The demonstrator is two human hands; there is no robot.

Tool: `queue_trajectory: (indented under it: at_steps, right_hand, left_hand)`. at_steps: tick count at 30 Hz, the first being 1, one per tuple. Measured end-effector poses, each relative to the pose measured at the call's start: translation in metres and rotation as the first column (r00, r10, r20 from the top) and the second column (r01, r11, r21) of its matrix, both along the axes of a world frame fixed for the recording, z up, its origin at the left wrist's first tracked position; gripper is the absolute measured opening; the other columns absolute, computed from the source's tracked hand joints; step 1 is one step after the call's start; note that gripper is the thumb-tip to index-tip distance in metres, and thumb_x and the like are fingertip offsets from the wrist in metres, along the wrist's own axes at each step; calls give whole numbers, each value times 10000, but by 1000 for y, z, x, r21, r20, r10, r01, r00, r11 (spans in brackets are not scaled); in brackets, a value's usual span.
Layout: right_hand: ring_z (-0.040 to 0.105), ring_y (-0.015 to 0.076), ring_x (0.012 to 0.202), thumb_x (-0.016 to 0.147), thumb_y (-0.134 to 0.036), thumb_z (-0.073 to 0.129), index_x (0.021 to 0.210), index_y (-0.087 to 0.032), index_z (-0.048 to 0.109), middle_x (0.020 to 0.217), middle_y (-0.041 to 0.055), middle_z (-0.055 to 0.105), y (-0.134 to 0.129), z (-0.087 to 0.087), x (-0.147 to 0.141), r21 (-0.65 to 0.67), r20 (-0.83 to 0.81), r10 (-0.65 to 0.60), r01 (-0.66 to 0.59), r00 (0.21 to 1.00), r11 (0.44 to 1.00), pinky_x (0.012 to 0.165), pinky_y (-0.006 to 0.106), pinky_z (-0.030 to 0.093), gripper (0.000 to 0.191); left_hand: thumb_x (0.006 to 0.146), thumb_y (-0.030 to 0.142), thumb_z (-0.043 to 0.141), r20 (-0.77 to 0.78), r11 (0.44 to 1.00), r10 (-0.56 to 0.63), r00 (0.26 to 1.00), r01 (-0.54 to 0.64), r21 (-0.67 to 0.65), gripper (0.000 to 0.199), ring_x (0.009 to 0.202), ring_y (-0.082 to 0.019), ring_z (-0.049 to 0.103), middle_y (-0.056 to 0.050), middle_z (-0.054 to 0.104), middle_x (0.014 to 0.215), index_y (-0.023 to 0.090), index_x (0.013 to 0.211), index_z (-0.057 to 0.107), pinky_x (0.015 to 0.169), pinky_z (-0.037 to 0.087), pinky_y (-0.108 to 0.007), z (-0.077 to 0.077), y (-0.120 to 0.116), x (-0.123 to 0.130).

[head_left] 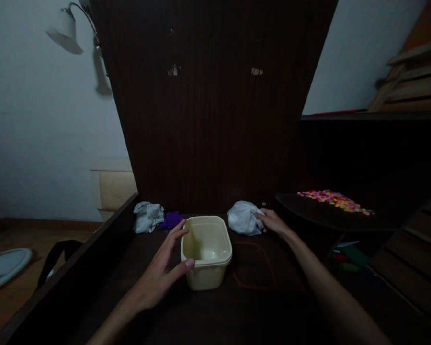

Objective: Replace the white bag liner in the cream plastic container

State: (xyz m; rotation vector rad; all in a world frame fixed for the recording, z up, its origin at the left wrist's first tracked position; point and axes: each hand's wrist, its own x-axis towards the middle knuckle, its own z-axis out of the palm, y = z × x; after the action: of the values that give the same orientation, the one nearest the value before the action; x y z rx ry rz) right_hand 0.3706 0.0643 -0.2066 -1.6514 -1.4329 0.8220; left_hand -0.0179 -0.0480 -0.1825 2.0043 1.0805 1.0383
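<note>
A cream plastic tub (209,275) stands upright and uncovered on the dark surface, nothing visible inside. My left hand (165,261) is at its left side, fingers spread, the thumb at the front rim and the fingertips by the back left corner. Behind and right of the tub lies a whitish crumpled plastic bag (243,218). My right hand (271,221) pinches the bag's right edge. A reddish-brown rounded frame (255,287) lies flat to the right of the tub.
Another crumpled bag (148,216) and a purple cloth (171,220) lie at the back left. Small colourful pieces (335,200) cover part of a rounded shelf (309,213) at right. A raised dark edge (93,239) runs along the left; a tall dark panel (215,105) stands behind.
</note>
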Motion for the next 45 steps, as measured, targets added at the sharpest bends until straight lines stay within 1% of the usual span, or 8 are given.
queue_trajectory:
  at_steps: [5, 11, 21, 28, 32, 36, 41, 45]
  right_hand:
    - [661, 179, 604, 820, -340, 569, 867, -223, 586, 748, 14, 662, 4, 32, -18, 119, -220, -44, 72, 974, 990, 543, 297, 586, 127]
    - [678, 186, 627, 786, -376, 618, 872, -238, 577, 806, 10, 685, 5, 66, -55, 243, -375, 56, 40, 925, 969, 578, 328, 619, 168]
    - [667, 179, 620, 712, -413, 639, 831, -232, 582, 709, -23, 637, -10, 110, -123, 375, -448, 230, -52, 864, 926, 557, 311, 621, 225]
    - [595, 142, 637, 771, -383, 627, 801, -210, 636, 716, -20, 603, -57, 142, -133, 576, -251, 382, -180, 889, 797, 526, 234, 562, 175]
    - [598, 136, 700, 813, -314, 603, 823, -195, 666, 781, -2, 630, -74, 144, -133, 566, -122, 412, -278, 903, 776, 551, 203, 540, 135]
    - [597, 139, 683, 822, -298, 585, 865, -193, 671, 799, 3, 630, -77, 140, -138, 516, -68, 415, -324, 907, 793, 512, 208, 532, 142]
    - [627, 166, 699, 822, -243, 576, 947, -199, 678, 863, 22, 668, -74, 140, -140, 502, 2, 382, -331, 924, 799, 502, 244, 532, 166]
    - [667, 189, 856, 814, -142, 587, 966, -194, 683, 962, 38, 722, -72, 139, -138, 512, 217, 331, -396, 918, 763, 718, 309, 543, 187]
  left_hand:
    - [891, 526, 649, -72, 1000, 2, 997, -2, 9, 612, 1503, -369, 317, -116, 310, 1649, 271, 1428, 502, 1216, 263, -617, 13, -1, 0]
    - [911, 519, 616, -103, 999, 5, 995, -1, 34, 582, 1464, -355, 390, -118, 406, 1597, 272, 1424, 497, 1210, 300, -597, 23, 2, -4]
    - [921, 446, 589, 30, 966, 82, 996, -86, 244, 458, 1294, -298, 553, -123, 536, 1437, 222, 1316, 535, 1042, 514, -486, 68, 51, 19]
    - [886, 420, 670, 197, 944, 90, 976, -147, 296, 683, 1360, -331, 495, -171, 422, 1531, 240, 1450, 329, 1076, 470, -545, 66, 44, 28]
    - [878, 412, 679, 209, 973, 7, 978, -54, 224, 731, 1287, -314, 552, -171, 395, 1552, 266, 1475, 283, 1050, 488, -538, 62, 31, 27]
    - [878, 370, 687, 114, 980, -46, 992, 23, 197, 692, 1271, -292, 557, -149, 516, 1444, 247, 1461, 335, 1050, 484, -493, 67, 24, 28]
    - [882, 358, 676, -109, 966, 5, 994, 23, 258, 369, 1017, -238, 641, -72, 664, 1142, 196, 1201, 587, 917, 515, -383, 80, 28, 29]
    - [870, 405, 696, -328, 965, 38, 944, 51, 259, 248, 838, -215, 631, -33, 649, 911, 170, 916, 635, 780, 503, -331, 84, 34, 34]
